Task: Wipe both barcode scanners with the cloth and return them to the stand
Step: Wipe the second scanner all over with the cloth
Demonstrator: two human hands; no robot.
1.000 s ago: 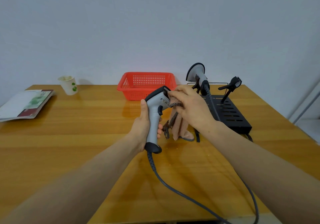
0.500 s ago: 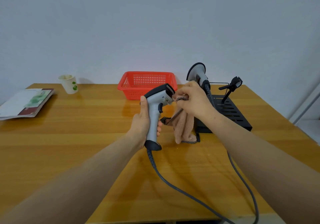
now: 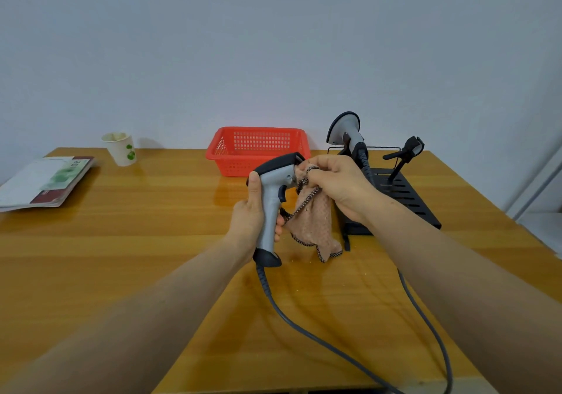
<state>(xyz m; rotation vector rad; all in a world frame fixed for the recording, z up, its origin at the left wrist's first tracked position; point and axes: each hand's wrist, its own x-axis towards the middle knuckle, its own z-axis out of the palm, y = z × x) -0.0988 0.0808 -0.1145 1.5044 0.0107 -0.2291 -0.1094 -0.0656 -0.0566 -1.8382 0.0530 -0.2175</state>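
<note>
My left hand [image 3: 249, 220] grips the handle of a grey barcode scanner [image 3: 272, 199] with a dark head, held upright above the table. My right hand [image 3: 337, 183] pinches a pink cloth [image 3: 313, 220] with a dark braided edge against the scanner's front face; the rest of the cloth hangs down to the table. A second grey scanner [image 3: 346, 133] sits in the left holder of the black stand [image 3: 407, 199] behind my right hand. The stand's right holder [image 3: 406, 153] holds nothing.
A grey cable [image 3: 334, 345] runs from the held scanner over the table's front edge. A red basket [image 3: 258, 147] stands at the back centre, a paper cup [image 3: 121, 148] and booklets [image 3: 45, 182] at the back left. The wooden table [image 3: 121, 256] ends just right of the stand.
My right hand has shifted the cloth from the scanner's side to its front face. The held scanner has turned slightly and sits a little higher.
</note>
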